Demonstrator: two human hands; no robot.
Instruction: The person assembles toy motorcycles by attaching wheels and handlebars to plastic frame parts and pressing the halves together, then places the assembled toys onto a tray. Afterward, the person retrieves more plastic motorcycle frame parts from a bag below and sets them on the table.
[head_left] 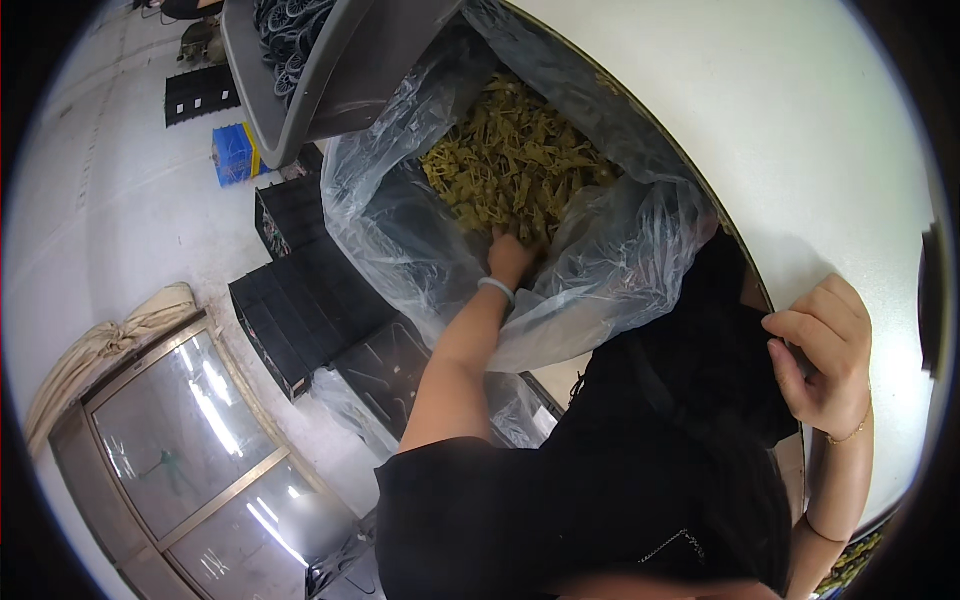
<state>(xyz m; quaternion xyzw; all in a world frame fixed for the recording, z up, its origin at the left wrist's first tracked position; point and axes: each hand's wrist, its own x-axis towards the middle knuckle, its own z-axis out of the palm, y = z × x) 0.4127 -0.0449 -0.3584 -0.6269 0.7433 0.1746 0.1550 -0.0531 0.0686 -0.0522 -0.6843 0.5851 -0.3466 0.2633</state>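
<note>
My left hand (pixel 512 258) reaches down into a large clear plastic bag (pixel 640 262), a pale band round its wrist. Its fingertips go in among a heap of small olive-yellow pieces (pixel 520 150), thin and many-armed, too small to name. What the fingers hold, if anything, is hidden. My right hand (pixel 826 350) rests at the edge of a white table (pixel 800 130). The fingers are loosely bent, the thumb stands apart from them, and nothing shows between them.
Left of the bag's mouth, a grey bin (pixel 350 75) holds several dark wheel-like parts (pixel 290 40). Black crates (pixel 310 310) stand beside the bag on the left, with a blue box (pixel 232 155) farther off. A glazed metal-framed door (pixel 190 420) is at lower left.
</note>
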